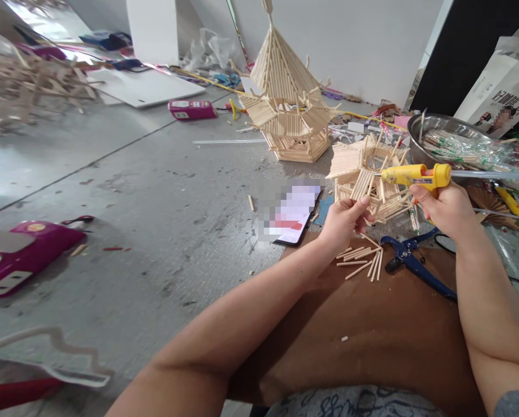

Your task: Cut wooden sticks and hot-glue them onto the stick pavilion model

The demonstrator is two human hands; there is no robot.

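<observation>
Between the closed fingers of my left hand (344,221) is a small panel of wooden sticks (362,184), laid side by side. My right hand (447,209) grips a yellow hot glue gun (405,174), its nozzle pointing left at the panel's upper edge. A long clear glue stick (494,174) runs out of the gun's back. Just behind the hands stands a partly built stick model (345,157), partly hidden by them. Short loose sticks (357,253) lie on a brown surface below my left hand, beside a blue-handled cutter (416,263).
A taller stick pavilion with a pointed roof (281,75) stands farther back. A phone (296,214) lies left of my hands. At right, a metal bowl (416,142) holds wrapped sticks. Purple power strips (192,110) and a white board (149,87) lie on the floor.
</observation>
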